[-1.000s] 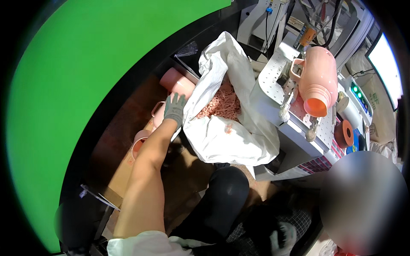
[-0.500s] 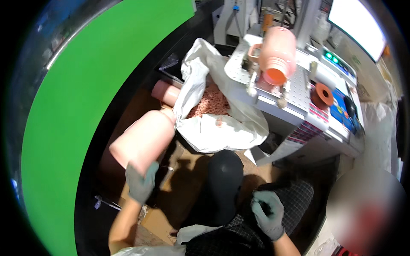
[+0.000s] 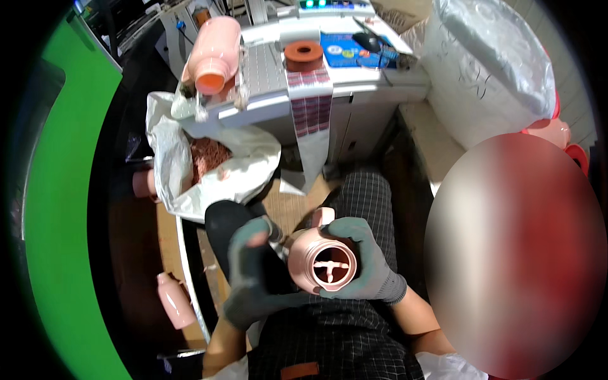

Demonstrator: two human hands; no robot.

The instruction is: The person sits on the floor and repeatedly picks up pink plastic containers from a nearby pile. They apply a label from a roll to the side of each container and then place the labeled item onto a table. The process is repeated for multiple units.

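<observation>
Clear of desk edge (image 3: 377,88), pink jug (image 3: 305,258)

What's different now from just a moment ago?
The pink bottle moved rightward, close to the body; the right hand, empty before, now grips it. Whether the left hand still touches it is unclear. The white bag and the bottle on the worktop stayed put.

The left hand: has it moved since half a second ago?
Yes, the left hand moved rightward against the white sack, from its lower left to below.
</observation>
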